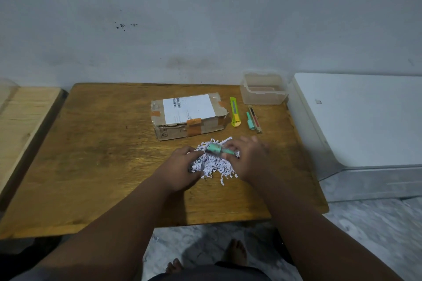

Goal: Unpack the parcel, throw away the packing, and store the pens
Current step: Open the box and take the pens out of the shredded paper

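Now the fingertips of the right hand (247,157) pinch the narrow end of a mint-green pen (218,150) just above the pile of shredded paper (213,165), in the lower middle of the frame. The left hand (180,166) rests curled on the left side of the same pile; whether its fingers grip any shreds I cannot tell. Behind the pile lies the cardboard parcel (189,115), and to its right a yellow box cutter (235,112), another mint-green pen (250,121) and a thin red-and-black item I cannot name. I judge the step is picking pens out of the packing. Next, this pen should probably go toward the clear plastic container (263,89) at the upper right corner of the wooden table (102,155).
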